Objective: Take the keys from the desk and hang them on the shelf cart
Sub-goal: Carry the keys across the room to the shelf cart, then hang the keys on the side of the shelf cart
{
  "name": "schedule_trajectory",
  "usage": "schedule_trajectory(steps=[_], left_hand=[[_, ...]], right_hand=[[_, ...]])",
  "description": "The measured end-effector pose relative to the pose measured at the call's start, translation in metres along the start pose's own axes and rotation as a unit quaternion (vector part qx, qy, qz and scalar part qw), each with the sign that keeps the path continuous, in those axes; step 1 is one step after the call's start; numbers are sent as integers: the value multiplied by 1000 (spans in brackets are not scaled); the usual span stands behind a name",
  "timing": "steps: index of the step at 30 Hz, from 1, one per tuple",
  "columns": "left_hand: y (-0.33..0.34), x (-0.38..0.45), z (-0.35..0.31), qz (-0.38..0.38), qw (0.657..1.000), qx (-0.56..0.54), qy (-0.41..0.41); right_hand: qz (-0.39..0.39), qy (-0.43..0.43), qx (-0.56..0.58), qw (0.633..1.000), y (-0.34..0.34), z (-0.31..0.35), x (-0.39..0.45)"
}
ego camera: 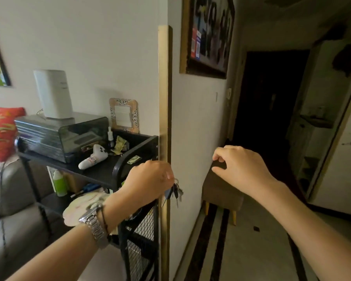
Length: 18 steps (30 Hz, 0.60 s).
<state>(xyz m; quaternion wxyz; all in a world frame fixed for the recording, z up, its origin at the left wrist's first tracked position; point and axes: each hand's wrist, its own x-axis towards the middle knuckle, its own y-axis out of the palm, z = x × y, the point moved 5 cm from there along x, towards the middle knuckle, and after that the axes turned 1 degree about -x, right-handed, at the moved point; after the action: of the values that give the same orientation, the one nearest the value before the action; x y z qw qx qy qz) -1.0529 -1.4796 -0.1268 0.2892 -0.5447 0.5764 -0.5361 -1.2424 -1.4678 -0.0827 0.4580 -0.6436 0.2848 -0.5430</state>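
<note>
A bunch of keys point(176, 192) dangles below the fingers of my left hand point(150, 179), which is closed over the key ring at the near right corner of the black shelf cart point(118, 167). The keys hang beside the cart's mesh side panel point(142, 224); whether the ring touches the cart is hidden by my fingers. My right hand point(239, 167) hovers to the right in front of the wall, fingers loosely curled, holding nothing.
The cart's top holds a dark box point(61, 134) with a white device point(53, 94) on it, a white game controller point(93, 157), a picture frame point(124, 115) and small clutter. A wooden corner strip point(164, 98) runs down beside the cart. A brown stool point(221, 191) stands by the wall. A dark hallway opens at the right.
</note>
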Motion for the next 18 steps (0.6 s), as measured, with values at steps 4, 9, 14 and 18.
schedule_trajectory(steps=[4,9,14,18], left_hand=[[11,24,11,-8,998,8,-54],[23,28,27,-19,994,22,-107],[47,31,50,-50,985,30,-165],[69,33,72,-90,975,11,-204]], right_hand=[[27,-53,37,998,32,-12,43],[85,-122,125,981,84,4,72],[126,-177,174,960,136,21,91],[139,-215,187,948,167,37,117]])
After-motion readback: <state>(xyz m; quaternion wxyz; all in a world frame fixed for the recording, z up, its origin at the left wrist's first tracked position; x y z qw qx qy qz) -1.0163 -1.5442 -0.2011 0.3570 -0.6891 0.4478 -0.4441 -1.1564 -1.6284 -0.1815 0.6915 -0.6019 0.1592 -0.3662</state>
